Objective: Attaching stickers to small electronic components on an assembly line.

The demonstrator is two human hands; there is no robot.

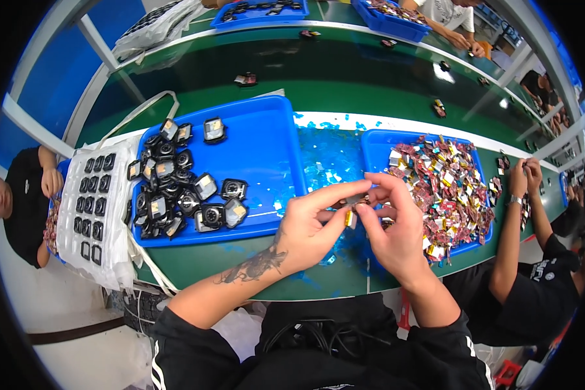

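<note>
Between my two hands, over the gap separating two blue trays, is a small dark electronic part with a yellow-and-white tab [351, 219]. My left hand [315, 218] pinches it from the left, thumb and forefinger closed. From the other side my right hand [396, 224] grips it with closed fingertips, which hide most of its shape. The blue tray on the left [260, 162] holds a heap of black square housings with round openings [166, 188]. In the blue tray on the right [376, 140] lie many small reddish circuit boards with yellow and white pieces [445, 188].
Left of the trays, a white sheet [114, 244] carries rows of black housings. Beyond runs a green conveyor belt [344, 71] with scattered parts, such as a small assembly [246, 79]. Blue scraps [325, 146] litter the bench. Co-workers sit left, right [533, 247] and across.
</note>
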